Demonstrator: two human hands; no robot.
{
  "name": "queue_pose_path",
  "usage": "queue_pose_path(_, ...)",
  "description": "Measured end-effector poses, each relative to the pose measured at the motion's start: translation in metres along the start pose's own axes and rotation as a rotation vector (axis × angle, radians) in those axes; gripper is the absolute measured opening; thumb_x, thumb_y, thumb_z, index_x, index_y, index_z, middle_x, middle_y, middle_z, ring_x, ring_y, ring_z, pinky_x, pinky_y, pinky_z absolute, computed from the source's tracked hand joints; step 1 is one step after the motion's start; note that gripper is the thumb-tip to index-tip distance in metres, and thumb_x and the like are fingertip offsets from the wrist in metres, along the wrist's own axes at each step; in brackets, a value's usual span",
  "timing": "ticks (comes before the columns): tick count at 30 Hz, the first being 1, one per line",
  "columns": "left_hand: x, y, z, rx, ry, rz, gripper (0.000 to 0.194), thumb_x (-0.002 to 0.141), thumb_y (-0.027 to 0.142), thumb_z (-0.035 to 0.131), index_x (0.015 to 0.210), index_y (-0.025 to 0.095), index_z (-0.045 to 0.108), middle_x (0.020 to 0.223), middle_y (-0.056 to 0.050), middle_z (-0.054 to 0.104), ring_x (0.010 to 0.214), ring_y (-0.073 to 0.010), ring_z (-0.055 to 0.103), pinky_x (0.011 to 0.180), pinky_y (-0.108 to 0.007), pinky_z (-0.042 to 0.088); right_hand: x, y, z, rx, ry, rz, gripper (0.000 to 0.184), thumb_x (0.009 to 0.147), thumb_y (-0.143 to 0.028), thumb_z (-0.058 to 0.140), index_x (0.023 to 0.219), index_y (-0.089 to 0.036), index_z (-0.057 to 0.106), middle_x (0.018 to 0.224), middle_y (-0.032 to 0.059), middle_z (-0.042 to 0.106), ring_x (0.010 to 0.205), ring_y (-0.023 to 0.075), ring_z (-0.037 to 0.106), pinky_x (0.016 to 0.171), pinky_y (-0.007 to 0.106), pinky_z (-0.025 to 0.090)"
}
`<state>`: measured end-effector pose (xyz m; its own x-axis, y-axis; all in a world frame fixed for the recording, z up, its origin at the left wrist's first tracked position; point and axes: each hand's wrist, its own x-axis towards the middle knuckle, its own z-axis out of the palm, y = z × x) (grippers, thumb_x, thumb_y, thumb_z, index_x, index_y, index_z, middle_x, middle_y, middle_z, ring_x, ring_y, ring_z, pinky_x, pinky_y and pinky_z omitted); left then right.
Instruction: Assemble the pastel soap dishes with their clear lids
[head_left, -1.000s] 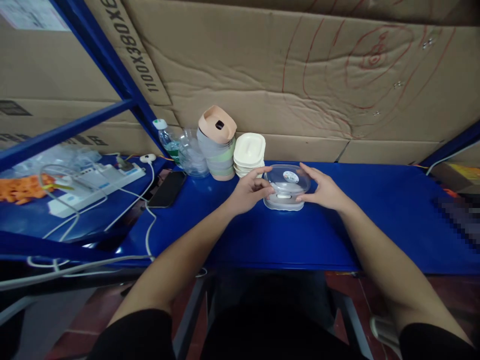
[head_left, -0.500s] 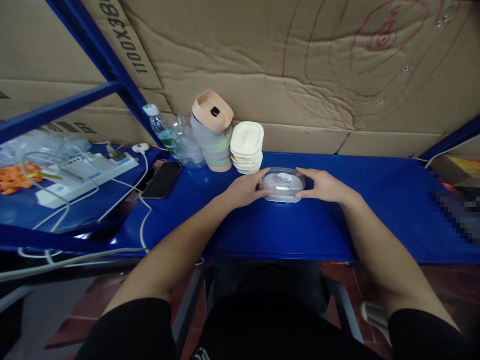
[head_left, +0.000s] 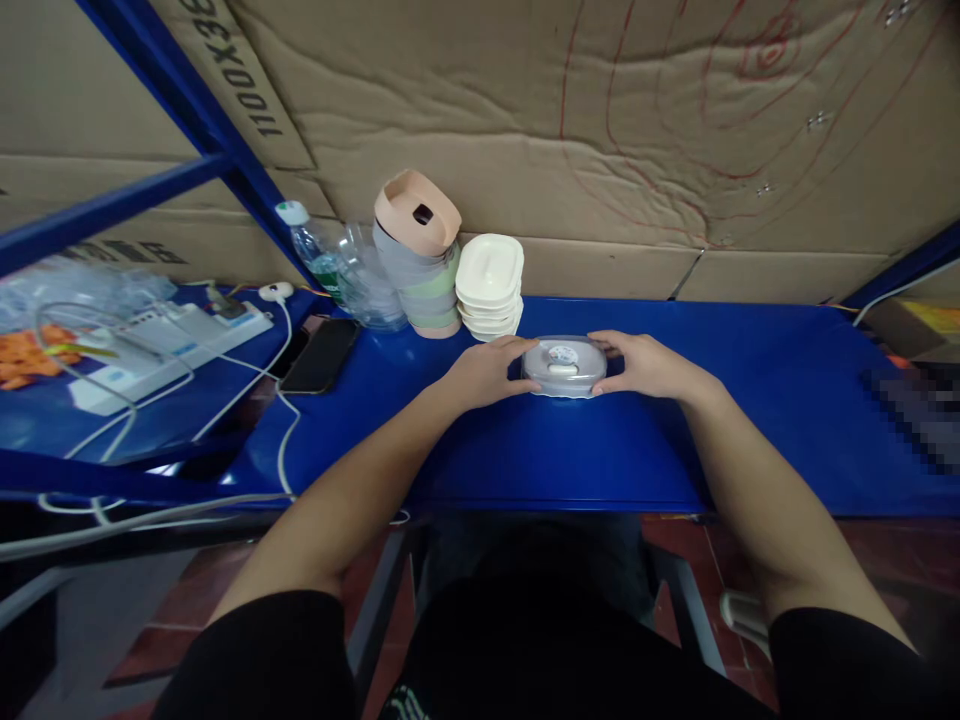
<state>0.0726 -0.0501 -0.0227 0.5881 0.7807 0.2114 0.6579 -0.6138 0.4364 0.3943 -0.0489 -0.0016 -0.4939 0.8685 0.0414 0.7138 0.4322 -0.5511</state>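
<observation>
On the blue table in front of me is an oval clear plastic cover (head_left: 564, 380) with a small white label on top. A pale base with a wavy edge shows beneath it. My left hand (head_left: 491, 372) grips the cover's left end, thumb low at the near side and fingers along the far edge. At the opposite end, my right hand (head_left: 641, 367) holds it the same way. Behind and to the left stands a stack of cream lids (head_left: 490, 272), apart from both hands.
Left of the cream lids stands a tall stack of coloured plastic holders (head_left: 420, 240), beside clear plastic containers (head_left: 371, 285) and a water bottle (head_left: 307, 245). A black phone (head_left: 322, 355) lies near a power strip (head_left: 169, 355) and white cables. Cardboard (head_left: 480, 130) walls the back.
The clear cover has come down slightly and sits closer over the pale base, its top now tilted less toward me. Both hands keep their hold; the camera view shifts a little.
</observation>
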Motion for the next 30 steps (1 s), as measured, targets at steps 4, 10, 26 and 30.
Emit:
queue_pose_path(4, 0.001, -0.002, 0.004, 0.012, 0.044, -0.008, 0.067, 0.093, 0.050, 0.078, 0.152, 0.023, 0.060, 0.141, -0.011, 0.071, 0.106, -0.0248, 0.073, 0.099, -0.039, 0.057, -0.001, 0.003, 0.000, 0.075, -0.028, 0.017, 0.109, 0.067, -0.053, 0.095, 0.161, -0.023, 0.050, 0.148, 0.0146, 0.069, 0.130, 0.0400, 0.070, 0.115, 0.059, 0.055)
queue_pose_path(10, 0.001, -0.002, 0.005, 0.020, 0.043, -0.009, 0.068, 0.092, 0.051, 0.078, 0.152, 0.023, 0.061, 0.137, -0.012, 0.073, 0.104, -0.0248, 0.074, 0.096, -0.039, 0.057, -0.003, 0.001, -0.001, -0.004, -0.023, -0.036, 0.115, 0.068, -0.053, 0.095, 0.167, -0.027, 0.042, 0.167, 0.0140, 0.049, 0.141, 0.0436, 0.061, 0.121, 0.063, 0.048)
queue_pose_path(26, 0.004, 0.003, -0.001, 0.040, -0.043, -0.110, 0.075, 0.090, 0.051, 0.079, 0.156, 0.020, 0.059, 0.088, -0.007, 0.078, 0.094, -0.0279, 0.075, 0.090, -0.039, 0.055, -0.001, -0.008, -0.001, -0.070, -0.035, -0.092, 0.099, 0.075, -0.062, 0.088, 0.161, -0.027, 0.051, 0.162, 0.0126, 0.057, 0.142, 0.0427, 0.059, 0.119, 0.062, 0.048)
queue_pose_path(30, 0.005, 0.003, -0.003, 0.042, -0.060, -0.112, 0.078, 0.090, 0.053, 0.079, 0.158, 0.021, 0.056, 0.090, -0.007, 0.078, 0.097, -0.0287, 0.075, 0.091, -0.040, 0.055, 0.000, -0.007, 0.001, -0.046, -0.040, -0.097, 0.101, 0.078, -0.070, 0.083, 0.161, -0.022, 0.049, 0.158, 0.0173, 0.058, 0.137, 0.0442, 0.061, 0.116, 0.063, 0.050)
